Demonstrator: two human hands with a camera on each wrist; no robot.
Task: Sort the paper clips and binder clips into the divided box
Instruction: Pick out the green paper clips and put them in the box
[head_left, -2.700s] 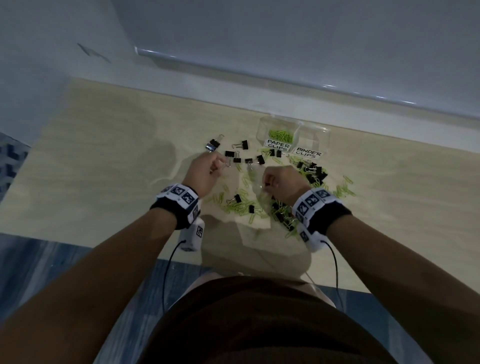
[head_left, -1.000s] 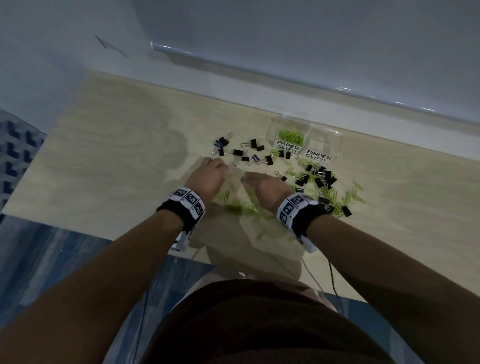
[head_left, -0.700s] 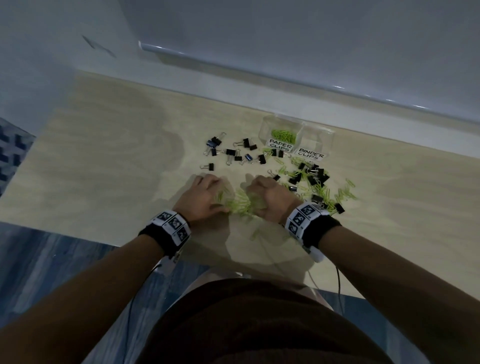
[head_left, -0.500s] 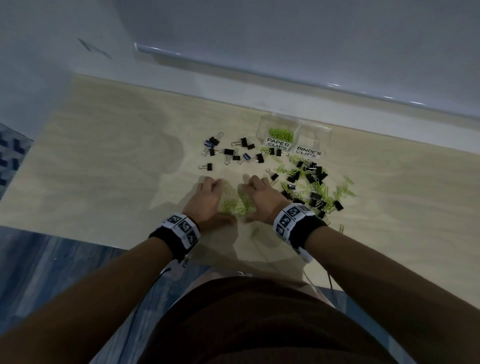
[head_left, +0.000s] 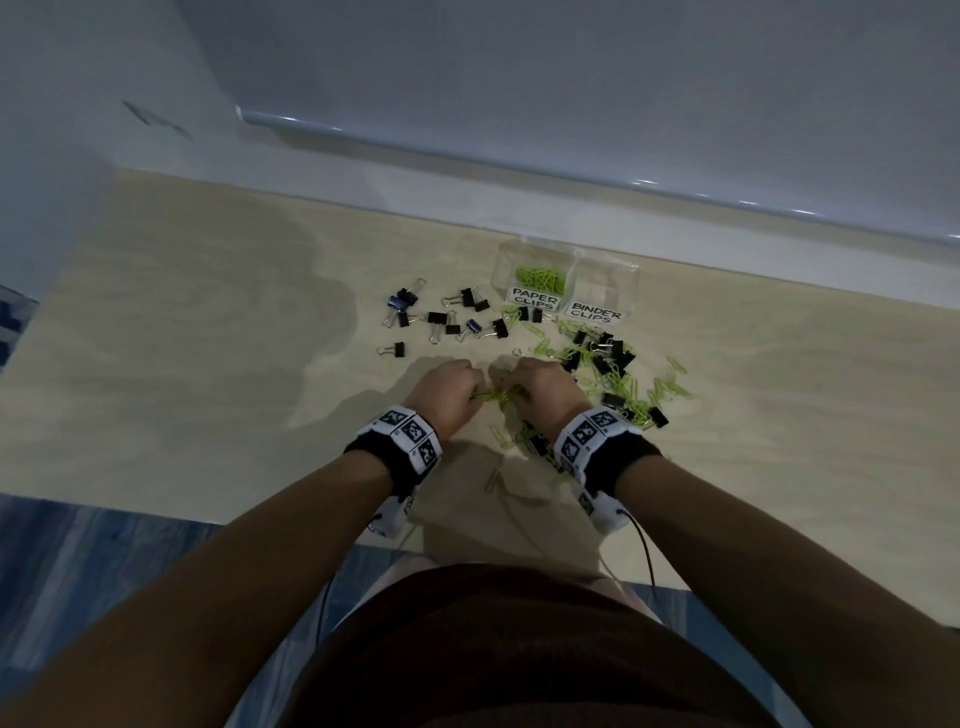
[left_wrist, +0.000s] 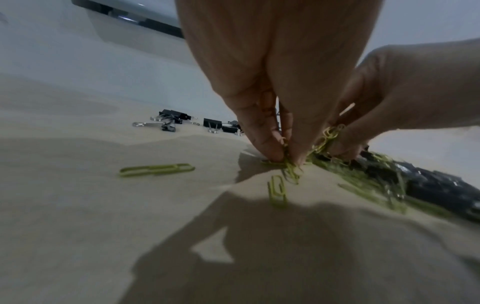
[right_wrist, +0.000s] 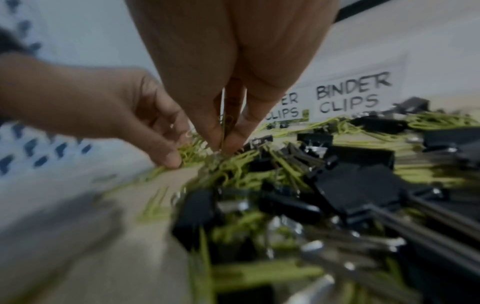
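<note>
Fingers (left_wrist: 262, 131) of the left hand (head_left: 447, 392) pinch a bunch of green paper clips (head_left: 491, 395) low on the surface (head_left: 208, 364); the right hand (head_left: 543, 387) pinches the same bunch from the other side. Half a second ago both hands lay flatter, raking the clips together; now the fingers have closed on them. More green clips and black binder clips (head_left: 605, 353) lie scattered right of the hands, others (head_left: 441, 317) to the far left. The divided box (head_left: 563, 283) stands beyond, green clips in its "PAPER CLIPS" compartment. Pale wooden surface; white wall (head_left: 571, 104) behind it.
</note>
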